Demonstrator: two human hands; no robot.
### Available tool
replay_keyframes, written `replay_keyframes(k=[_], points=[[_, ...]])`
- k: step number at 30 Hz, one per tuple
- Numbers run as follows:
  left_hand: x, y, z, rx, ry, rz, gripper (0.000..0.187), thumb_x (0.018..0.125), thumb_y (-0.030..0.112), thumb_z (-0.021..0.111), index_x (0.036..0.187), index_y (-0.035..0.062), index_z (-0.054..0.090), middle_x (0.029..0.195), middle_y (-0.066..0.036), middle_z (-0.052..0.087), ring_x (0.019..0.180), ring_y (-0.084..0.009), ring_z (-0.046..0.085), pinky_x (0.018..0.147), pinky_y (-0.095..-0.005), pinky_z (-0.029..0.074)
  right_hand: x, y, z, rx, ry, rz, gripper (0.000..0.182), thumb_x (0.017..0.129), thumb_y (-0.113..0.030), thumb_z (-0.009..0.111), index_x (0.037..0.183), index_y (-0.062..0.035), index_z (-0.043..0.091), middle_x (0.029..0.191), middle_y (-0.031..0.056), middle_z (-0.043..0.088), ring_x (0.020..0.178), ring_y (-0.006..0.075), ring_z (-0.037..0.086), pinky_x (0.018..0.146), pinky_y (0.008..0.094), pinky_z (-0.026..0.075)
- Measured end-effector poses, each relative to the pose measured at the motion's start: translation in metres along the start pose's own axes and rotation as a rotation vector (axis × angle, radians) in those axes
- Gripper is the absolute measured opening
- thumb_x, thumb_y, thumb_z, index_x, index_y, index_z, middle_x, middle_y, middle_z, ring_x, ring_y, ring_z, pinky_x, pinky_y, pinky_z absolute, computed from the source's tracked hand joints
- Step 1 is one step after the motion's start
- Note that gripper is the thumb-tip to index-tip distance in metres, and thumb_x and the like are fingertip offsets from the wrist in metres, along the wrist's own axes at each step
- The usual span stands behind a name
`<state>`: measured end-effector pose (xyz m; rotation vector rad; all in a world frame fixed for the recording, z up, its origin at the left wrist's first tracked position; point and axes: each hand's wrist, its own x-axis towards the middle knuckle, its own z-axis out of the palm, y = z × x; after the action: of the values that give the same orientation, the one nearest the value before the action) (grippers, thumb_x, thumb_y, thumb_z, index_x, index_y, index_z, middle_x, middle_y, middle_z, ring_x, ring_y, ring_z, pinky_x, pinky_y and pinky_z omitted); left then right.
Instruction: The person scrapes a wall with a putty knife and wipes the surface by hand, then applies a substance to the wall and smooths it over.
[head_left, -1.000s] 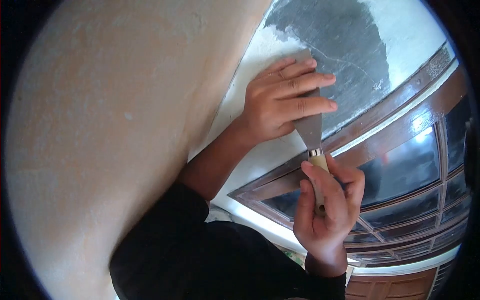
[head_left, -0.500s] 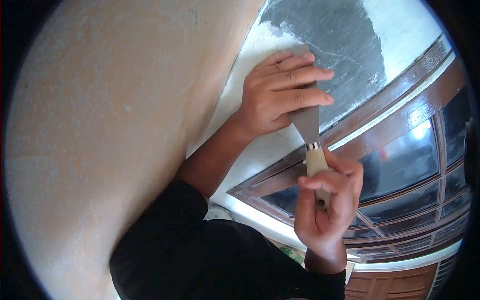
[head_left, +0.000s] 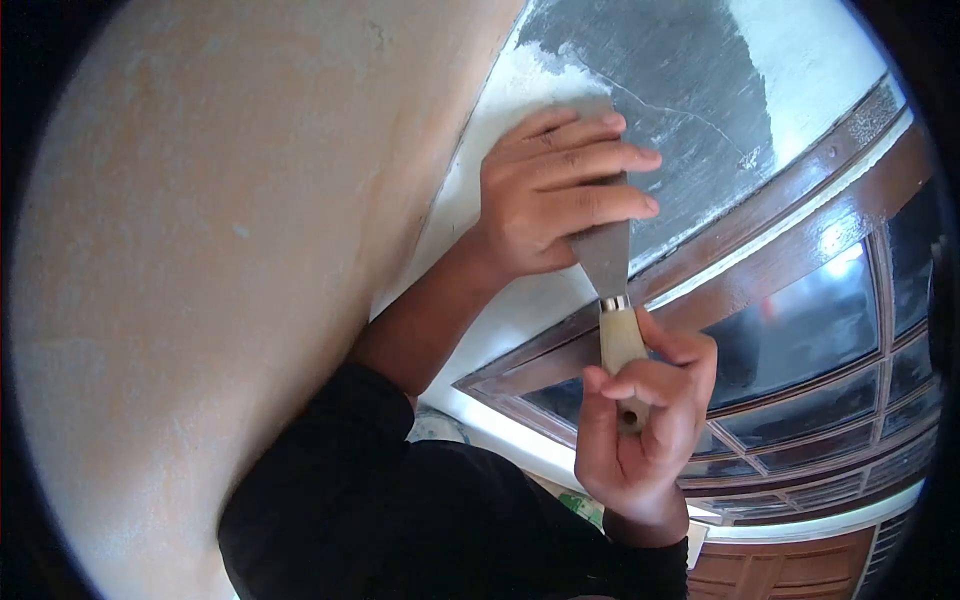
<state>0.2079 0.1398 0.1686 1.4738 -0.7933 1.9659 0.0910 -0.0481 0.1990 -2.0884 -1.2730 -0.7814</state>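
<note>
- A putty knife [head_left: 612, 290] with a pale wooden handle, a metal collar and a flat grey blade lies against a white plastered wall [head_left: 500, 120].
- The right hand [head_left: 640, 430] is wrapped around the handle.
- The left hand [head_left: 550, 195] presses its fingers flat over the blade, hiding the tip.
- A grey scraped patch [head_left: 660, 90] lies just beyond the fingers.
- A brown wooden window frame [head_left: 800, 240] runs close beside the blade; a tan wall [head_left: 200, 300] meets the white one at a corner on the other side.

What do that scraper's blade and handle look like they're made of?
The putty knife blade looks like thin dull grey metal, probably steel. The handle looks like pale, unpainted wood with a smooth finish, joined by a shiny metal ferrule.
</note>
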Motion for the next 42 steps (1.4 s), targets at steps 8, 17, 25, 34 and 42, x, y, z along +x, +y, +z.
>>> replay_keyframes(k=[8, 17, 25, 34, 42], points=[[-0.003, -0.002, 0.001, -0.006, 0.01, -0.002, 0.018, 0.074, 0.021, 0.074, 0.092, 0.0176, 0.075, 0.109, -0.008, 0.073, 0.109, -0.0336, 0.066, 0.092, -0.0449, 0.046, 0.004, 0.009, -0.001, -0.001, 0.041, -0.061, 0.024, 0.077, 0.008, 0.071, 0.092, -0.0069, 0.058, 0.11, 0.0235, 0.056, 0.095, 0.029, 0.056, 0.08, 0.0349, 0.046], [0.0, -0.008, -0.003, 0.031, 0.018, 0.013, 0.022, 0.071, 0.019, 0.076, 0.092, 0.0147, 0.075, 0.11, -0.01, 0.073, 0.107, -0.0353, 0.066, 0.092, -0.0459, 0.046, 0.013, 0.004, 0.003, -0.015, -0.019, -0.007, 0.023, 0.082, 0.008, 0.065, 0.09, -0.0076, 0.049, 0.107, 0.0204, 0.057, 0.098, 0.0271, 0.055, 0.088, 0.0354, 0.042], [-0.004, -0.004, -0.001, -0.031, 0.052, -0.003, 0.021, 0.074, 0.023, 0.074, 0.093, 0.0137, 0.074, 0.109, -0.012, 0.072, 0.107, -0.0346, 0.066, 0.093, -0.0454, 0.046, 0.013, -0.001, -0.003, -0.011, -0.041, -0.072, 0.025, 0.073, 0.011, 0.068, 0.09, -0.0049, 0.058, 0.106, 0.0262, 0.055, 0.09, 0.0335, 0.057, 0.077, 0.035, 0.048], [-0.004, -0.004, -0.004, -0.055, 0.032, -0.005, 0.021, 0.076, 0.024, 0.073, 0.093, 0.0117, 0.074, 0.108, -0.013, 0.072, 0.108, -0.0357, 0.066, 0.093, -0.0453, 0.046, 0.011, -0.011, -0.006, -0.017, -0.103, -0.075, 0.024, 0.084, 0.007, 0.064, 0.093, -0.0089, 0.047, 0.115, 0.0226, 0.055, 0.097, 0.0262, 0.052, 0.087, 0.0353, 0.04], [-0.006, -0.006, -0.003, -0.051, 0.048, 0.013, 0.023, 0.076, 0.026, 0.072, 0.094, 0.0118, 0.074, 0.109, -0.013, 0.072, 0.109, -0.036, 0.066, 0.095, -0.046, 0.046, 0.012, -0.006, 0.0, 0.002, -0.072, -0.051, 0.024, 0.083, 0.008, 0.064, 0.09, -0.0085, 0.047, 0.107, 0.0212, 0.056, 0.096, 0.0281, 0.053, 0.085, 0.037, 0.041]])
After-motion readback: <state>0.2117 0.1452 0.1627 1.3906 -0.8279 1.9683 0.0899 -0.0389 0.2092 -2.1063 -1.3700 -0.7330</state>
